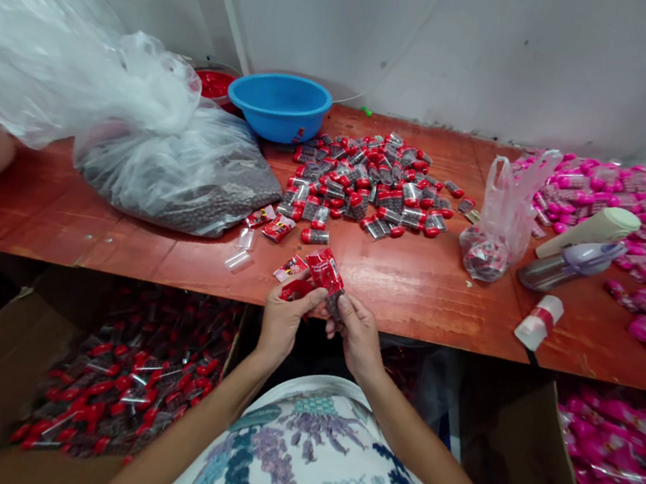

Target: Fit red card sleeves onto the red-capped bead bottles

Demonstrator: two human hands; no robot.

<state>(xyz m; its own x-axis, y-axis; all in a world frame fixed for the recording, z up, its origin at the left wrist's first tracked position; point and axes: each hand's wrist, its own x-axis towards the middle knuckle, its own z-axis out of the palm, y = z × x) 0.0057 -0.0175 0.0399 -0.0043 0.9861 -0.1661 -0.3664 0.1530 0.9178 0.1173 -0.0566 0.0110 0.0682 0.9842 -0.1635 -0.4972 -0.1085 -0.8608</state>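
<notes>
While the left hand [281,319] pinches a red packet [326,269] between thumb and fingers, the right hand [360,333] pinches its dark lower end, so that the packet tilts between the two, over the near edge of the table [424,299]. Another red item [294,291], too hidden to make out, sits in the left hand. Just beyond the hands lies one capped tube [315,237], with a heap of red-capped tubes [363,176] behind it; a clear bag [154,88] of dark bead-like pieces [209,187] rests farther off to their left.

A blue basin [274,121] stands near the wall [357,26], pink packages [628,213] heaped at right.
</notes>
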